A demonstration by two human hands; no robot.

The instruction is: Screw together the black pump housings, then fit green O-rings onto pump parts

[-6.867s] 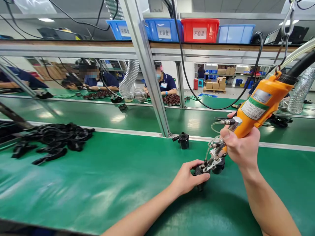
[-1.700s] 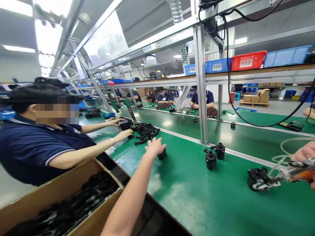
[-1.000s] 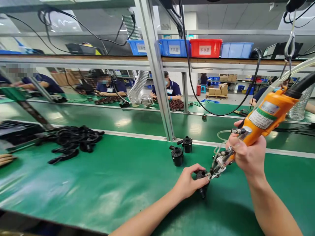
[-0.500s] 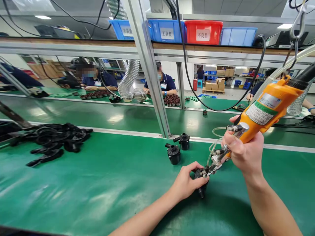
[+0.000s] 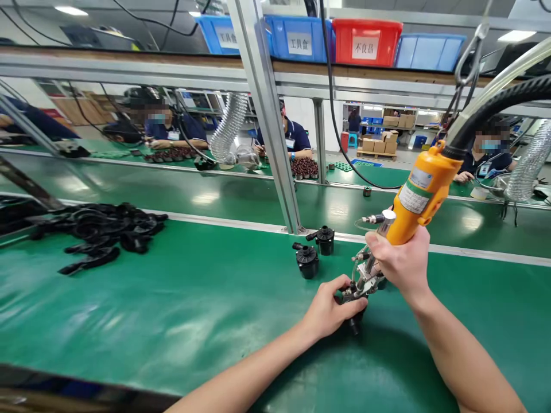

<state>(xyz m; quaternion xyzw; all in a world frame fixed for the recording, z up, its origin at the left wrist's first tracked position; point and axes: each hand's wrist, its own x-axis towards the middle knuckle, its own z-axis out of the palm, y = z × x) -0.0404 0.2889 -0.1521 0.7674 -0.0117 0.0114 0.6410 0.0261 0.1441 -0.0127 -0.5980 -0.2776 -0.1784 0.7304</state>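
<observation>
My left hand (image 5: 329, 307) grips a small black pump (image 5: 353, 326) on the green bench, thumb and fingers around its body. The pump's spout points toward me, and its top is partly hidden by my fingers and the tool tip. My right hand (image 5: 404, 258) is wrapped around an orange electric screwdriver (image 5: 419, 192) with a metal feed head at its lower end. That head meets the top of the pump, with the tool leaning to the right. Two more black pumps (image 5: 307, 263) (image 5: 325, 241) stand upright just beyond my left hand.
Black plastic parts lie heaped (image 5: 107, 226) on the left of the bench. A metal post (image 5: 269, 126) rises behind the pumps. Blue bins (image 5: 297, 40) and a red bin (image 5: 365, 43) line the shelf above. Co-workers sit across the conveyor (image 5: 232, 195). A hook and hoses hang at the right.
The screwdriver has swung more upright, and my right hand has moved left with it. The tool's head now sits closer over the pump, which my left hand still holds. The view has shifted slightly.
</observation>
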